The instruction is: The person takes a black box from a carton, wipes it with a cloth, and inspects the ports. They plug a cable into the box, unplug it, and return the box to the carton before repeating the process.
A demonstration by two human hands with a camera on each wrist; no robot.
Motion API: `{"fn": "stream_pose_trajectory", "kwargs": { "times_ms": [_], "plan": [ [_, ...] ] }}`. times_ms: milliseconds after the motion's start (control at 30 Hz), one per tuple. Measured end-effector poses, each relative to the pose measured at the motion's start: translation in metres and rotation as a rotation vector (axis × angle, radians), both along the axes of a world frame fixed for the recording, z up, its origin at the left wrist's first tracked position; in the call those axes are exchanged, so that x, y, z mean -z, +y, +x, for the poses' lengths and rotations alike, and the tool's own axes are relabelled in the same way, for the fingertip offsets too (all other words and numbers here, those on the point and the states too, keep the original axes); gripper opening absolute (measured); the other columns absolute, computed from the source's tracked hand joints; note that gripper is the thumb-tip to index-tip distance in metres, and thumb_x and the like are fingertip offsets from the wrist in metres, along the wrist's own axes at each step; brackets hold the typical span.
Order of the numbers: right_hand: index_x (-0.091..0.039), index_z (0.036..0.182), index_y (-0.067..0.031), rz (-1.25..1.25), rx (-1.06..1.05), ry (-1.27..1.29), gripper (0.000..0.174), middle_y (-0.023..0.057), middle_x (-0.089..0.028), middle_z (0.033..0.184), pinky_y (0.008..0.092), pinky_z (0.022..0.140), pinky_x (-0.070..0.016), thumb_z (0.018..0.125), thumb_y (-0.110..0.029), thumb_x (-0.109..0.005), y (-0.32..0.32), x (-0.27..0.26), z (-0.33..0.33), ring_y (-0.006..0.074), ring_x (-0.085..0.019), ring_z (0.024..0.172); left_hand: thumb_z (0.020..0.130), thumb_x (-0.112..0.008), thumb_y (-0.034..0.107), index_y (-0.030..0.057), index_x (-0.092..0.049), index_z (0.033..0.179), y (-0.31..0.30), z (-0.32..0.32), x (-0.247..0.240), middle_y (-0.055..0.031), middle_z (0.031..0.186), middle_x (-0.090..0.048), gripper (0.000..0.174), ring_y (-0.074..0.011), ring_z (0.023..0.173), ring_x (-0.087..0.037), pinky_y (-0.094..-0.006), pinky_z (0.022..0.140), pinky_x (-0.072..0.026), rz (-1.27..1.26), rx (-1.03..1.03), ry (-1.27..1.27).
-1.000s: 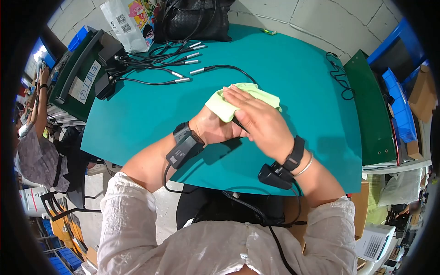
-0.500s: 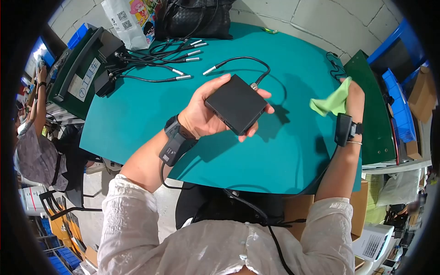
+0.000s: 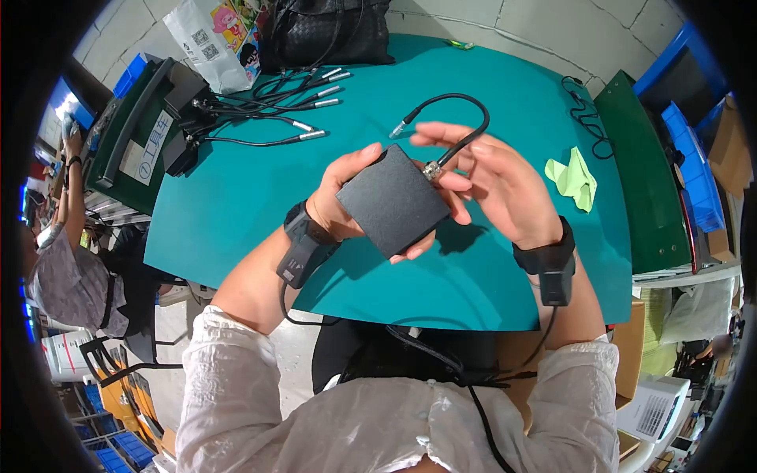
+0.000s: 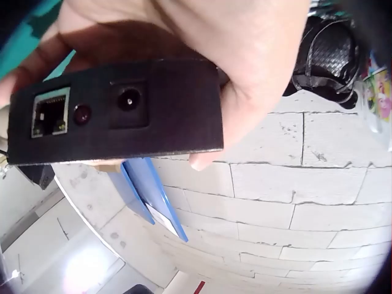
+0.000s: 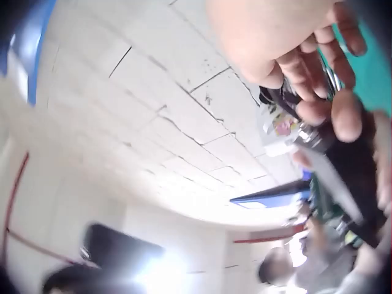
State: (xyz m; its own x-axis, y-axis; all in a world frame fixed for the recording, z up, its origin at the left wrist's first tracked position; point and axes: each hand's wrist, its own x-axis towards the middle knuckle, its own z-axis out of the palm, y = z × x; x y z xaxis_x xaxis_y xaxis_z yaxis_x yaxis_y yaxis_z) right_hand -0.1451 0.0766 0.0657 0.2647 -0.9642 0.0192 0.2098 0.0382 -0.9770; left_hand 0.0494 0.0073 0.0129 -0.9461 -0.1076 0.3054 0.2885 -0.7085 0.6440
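Note:
My left hand (image 3: 335, 197) grips a flat black square box (image 3: 394, 201) by its edges, above the table. From the box's upper right side a metal connector (image 3: 432, 169) leads into a short black cable (image 3: 483, 118), which arcs back to a silver plug (image 3: 397, 130). Beside that cable is my right hand (image 3: 509, 185), fingers loosely extended and the cable crossing in front of them. The left wrist view shows the box's side, with a network port (image 4: 50, 114) and a round power socket (image 4: 129, 100). A crumpled light green cloth (image 3: 574, 180) lies at the table's right.
Several black cables with silver plugs (image 3: 311, 135) lie at the back left of the green table (image 3: 378, 299). Behind them stand a paper bag (image 3: 206, 51) and a black woven bag (image 3: 331, 39). A thin black cord (image 3: 587, 122) lies near the right edge.
My right hand first wiped over the box with the cloth, then put the cloth down at the right and came back to the cable. My left hand keeps holding the box.

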Motion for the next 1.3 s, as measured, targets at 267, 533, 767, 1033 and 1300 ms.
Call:
{"fn": "stream_pose_trajectory", "kwargs": {
  "times_ms": [267, 533, 767, 1033, 1300],
  "plan": [
    [-0.063, 0.106, -0.0004, -0.142, 0.140, -0.282, 0.025, 0.0037, -0.061, 0.094, 0.0224, 0.065, -0.0444, 0.098, -0.020, -0.051, -0.014, 0.019, -0.014, 0.0080, -0.054, 0.072, 0.083, -0.045, 0.071, 0.0012, -0.024, 0.145, -0.013, -0.002, 0.004, -0.0270, 0.142, -0.036, 0.096, -0.0594, 0.121, -0.038, -0.0621, 0.089, -0.0473, 0.275, -0.129, -0.018],
    [-0.061, 0.102, -0.0030, 0.177, 0.270, -0.326, 0.024, 0.0053, -0.064, 0.095, 0.0238, 0.072, -0.0499, 0.097, -0.025, -0.054, -0.027, 0.036, -0.024, 0.0103, -0.060, 0.079, 0.086, -0.043, 0.069, 0.0036, -0.013, 0.148, 0.016, -0.009, -0.023, -0.0235, 0.149, -0.024, 0.095, -0.0521, 0.128, -0.035, -0.0516, 0.102, -0.0424, -0.022, -0.341, -0.110],
    [-0.061, 0.103, -0.0044, 0.318, 0.246, -0.230, 0.029, 0.0039, -0.064, 0.084, 0.0264, 0.051, -0.0495, 0.093, -0.031, -0.060, -0.015, 0.020, -0.025, 0.0109, -0.062, 0.068, 0.085, -0.047, 0.068, 0.0058, -0.003, 0.147, 0.026, -0.009, -0.023, -0.0297, 0.149, -0.016, 0.098, -0.0477, 0.134, -0.028, -0.0523, 0.111, -0.0287, 0.208, -0.188, 0.013],
    [-0.058, 0.088, -0.0072, 0.266, 0.180, -0.294, 0.025, -0.0040, -0.053, 0.071, 0.0201, 0.048, -0.0404, 0.095, -0.031, -0.058, -0.022, 0.035, -0.027, 0.0038, -0.049, 0.057, 0.080, -0.049, 0.072, 0.0104, -0.002, 0.148, 0.032, -0.012, -0.025, -0.0328, 0.149, -0.012, 0.103, -0.0468, 0.139, -0.019, -0.0549, 0.112, -0.0241, 0.171, -0.196, 0.052],
    [-0.060, 0.095, -0.0079, 0.255, 0.109, -0.389, 0.023, -0.0017, -0.060, 0.069, 0.0167, 0.035, -0.0350, 0.095, -0.030, -0.057, -0.024, 0.041, -0.030, 0.0032, -0.051, 0.048, 0.080, -0.050, 0.073, 0.0114, -0.004, 0.149, 0.032, -0.013, -0.021, -0.0323, 0.149, -0.010, 0.104, -0.0471, 0.140, -0.012, -0.0597, 0.111, -0.0205, 0.232, -0.144, 0.108]
  ]
}}
